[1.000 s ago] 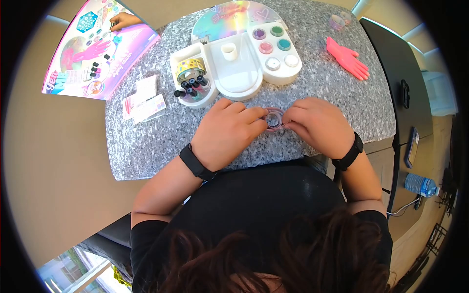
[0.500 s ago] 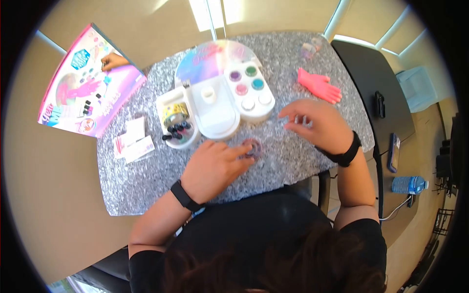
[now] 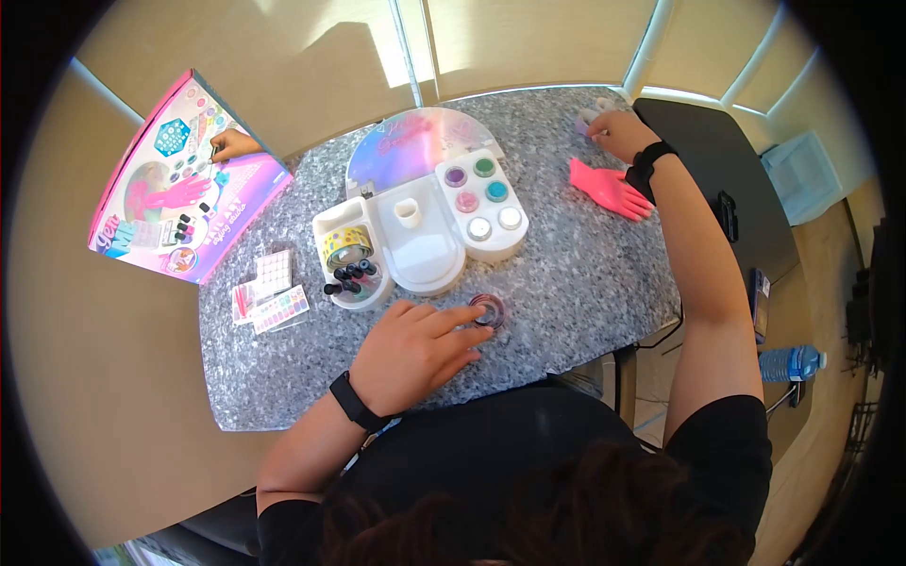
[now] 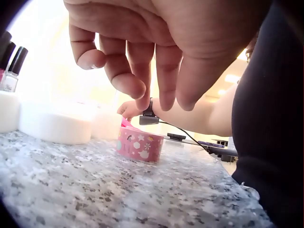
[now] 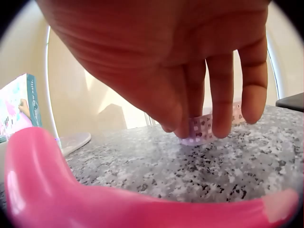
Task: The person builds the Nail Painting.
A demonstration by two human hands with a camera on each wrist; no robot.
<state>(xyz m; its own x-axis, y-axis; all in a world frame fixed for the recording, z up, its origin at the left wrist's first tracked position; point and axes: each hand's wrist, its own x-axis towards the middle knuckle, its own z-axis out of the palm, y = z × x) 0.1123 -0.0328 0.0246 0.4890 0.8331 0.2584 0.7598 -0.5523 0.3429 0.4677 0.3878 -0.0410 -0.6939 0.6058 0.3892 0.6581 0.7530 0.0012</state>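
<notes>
My left hand (image 3: 411, 349) hovers with fingers loosely extended; its index fingertip overlaps the rim of a pink patterned tape roll (image 3: 489, 311). In the left wrist view this pink roll (image 4: 140, 145), printed with white stars and rainbows, lies flat on the granite surface beyond the fingers. My right hand (image 3: 623, 135) reaches to the table's far right corner. There its thumb and index finger pinch a purple patterned tape roll (image 5: 202, 129) by its wall. A paler roll (image 5: 237, 111) stands just behind, partly covered by the fingers. Below the right wrist lies a pink model hand (image 3: 609, 189).
A white nail-art station (image 3: 420, 255) stands mid-table, with glitter pots (image 3: 496, 191), a yellow patterned roll (image 3: 344, 245) and several nail polish bottles (image 3: 351, 275). Sticker sheets (image 3: 280, 307) lie left, near a printed box (image 3: 184, 198). A water bottle (image 3: 791, 363) is at right.
The right hand has let go of the pink roll and reached forward to the rolls at the far corner. My left hand stays beside the pink roll. The head view has tilted upward.
</notes>
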